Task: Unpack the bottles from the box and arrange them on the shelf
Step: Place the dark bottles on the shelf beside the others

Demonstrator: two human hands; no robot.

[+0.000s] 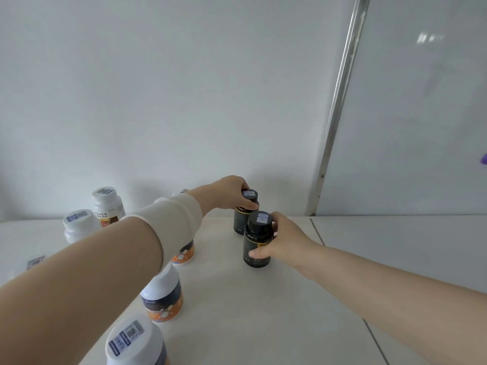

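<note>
Two black plastic bottles stand upright on the pale, smooth shelf (263, 312), towards its back wall, and each one is in a hand. The far black bottle (239, 221) has a round black screw cap with a small white barcode sticker on top. A thin gold line runs round its shoulder, and fine pale print runs down its dark label. The left hand (228, 192) reaches in from the left. Its fingers (241, 184) are curled over that cap from above and grip it.

The near black bottle (257, 246) looks like the same product, with the same black cap and barcode sticker and an orange-gold mark on its label. It stands just in front of the far one and slightly to the right. Whether the two touch cannot be told. The right hand (287, 238) grips it from the right side, with the thumb pressed on the lower body and the fingers (274, 225) wrapped round the neck below the cap.

To the left stand several white bottles (77, 225) with white caps and barcode stickers. One of them, an orange-labelled bottle (163, 301), stands below the left forearm, and another sits half hidden behind the cream sleeve band (174, 217) on that arm. A vertical metal strip (340, 101) runs up the white wall at the right.
</note>
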